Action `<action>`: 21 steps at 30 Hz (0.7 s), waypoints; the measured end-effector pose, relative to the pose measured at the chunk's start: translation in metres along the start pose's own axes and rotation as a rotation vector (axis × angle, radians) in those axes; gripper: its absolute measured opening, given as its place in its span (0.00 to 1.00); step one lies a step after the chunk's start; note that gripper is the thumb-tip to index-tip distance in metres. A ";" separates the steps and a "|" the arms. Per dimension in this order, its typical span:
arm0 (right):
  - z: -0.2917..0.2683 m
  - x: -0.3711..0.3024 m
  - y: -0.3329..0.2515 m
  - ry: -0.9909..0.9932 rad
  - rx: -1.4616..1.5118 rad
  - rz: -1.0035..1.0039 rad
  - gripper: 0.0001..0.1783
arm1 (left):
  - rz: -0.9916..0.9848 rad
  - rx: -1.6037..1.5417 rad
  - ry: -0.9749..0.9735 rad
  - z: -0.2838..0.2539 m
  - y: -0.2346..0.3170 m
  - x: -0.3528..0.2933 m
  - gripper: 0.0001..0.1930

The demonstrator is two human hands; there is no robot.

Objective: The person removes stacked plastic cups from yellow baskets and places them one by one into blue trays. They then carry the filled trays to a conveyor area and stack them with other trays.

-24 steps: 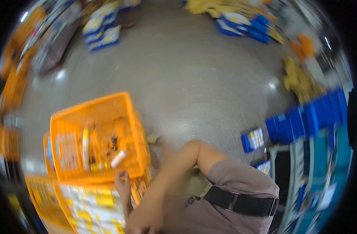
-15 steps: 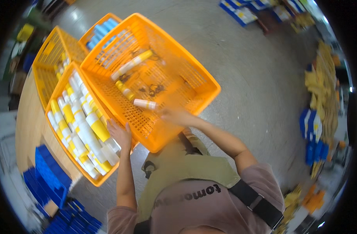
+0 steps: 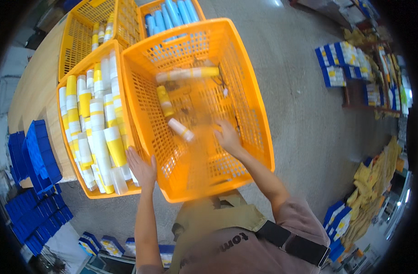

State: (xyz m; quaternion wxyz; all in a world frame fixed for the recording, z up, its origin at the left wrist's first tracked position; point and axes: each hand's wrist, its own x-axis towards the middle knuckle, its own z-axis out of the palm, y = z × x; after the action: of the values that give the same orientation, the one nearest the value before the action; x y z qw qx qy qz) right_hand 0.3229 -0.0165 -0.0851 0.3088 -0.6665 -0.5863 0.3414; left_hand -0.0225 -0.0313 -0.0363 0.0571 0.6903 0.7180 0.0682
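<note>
My left hand (image 3: 142, 168) lies flat with its fingers stretched, against the near right side of an orange plastic basket (image 3: 99, 195) packed with white and yellow cylinders (image 3: 97, 116). My right hand (image 3: 228, 136) is over the inside of a larger orange basket (image 3: 259, 137). Its fingers are apart and nothing shows in them. A short pale pink cylinder with a yellow band (image 3: 180, 129) lies left of that hand, not touching it. Farther in are a yellow cylinder (image 3: 164, 101) and a long white and yellow one (image 3: 188, 73). A blurred smear covers the basket's middle.
Behind stand an orange basket of light blue cylinders (image 3: 175, 16) and another orange basket (image 3: 74, 45) with a few yellow and white cylinders. A wooden tabletop (image 3: 33, 98) with blue bins (image 3: 38, 155) is at left. Shelves with blue and white boxes (image 3: 339, 64) stand at right.
The view has turned, so the baskets sit more upright in it. My right hand has moved away from the short pink cylinder, farther into the large basket. My left hand stays by the packed basket.
</note>
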 end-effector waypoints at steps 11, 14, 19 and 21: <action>-0.124 0.043 0.037 0.161 -0.469 0.348 0.25 | 0.011 0.029 0.024 0.003 -0.002 0.003 0.48; -0.116 0.044 0.052 0.207 -0.480 0.315 0.23 | 0.018 0.053 0.044 0.006 -0.002 0.005 0.48; -0.114 0.047 0.055 0.211 -0.540 0.284 0.21 | 0.032 0.060 0.100 0.013 -0.006 0.004 0.46; -0.115 0.050 0.053 0.181 -0.546 0.354 0.21 | 0.064 0.052 0.155 0.015 -0.006 0.004 0.45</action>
State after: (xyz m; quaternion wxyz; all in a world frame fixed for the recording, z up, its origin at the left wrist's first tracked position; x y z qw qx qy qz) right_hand 0.4508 0.0249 -0.0667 0.1055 -0.8438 -0.5015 0.1594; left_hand -0.0257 -0.0277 -0.0524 -0.0186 0.7067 0.6995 0.1044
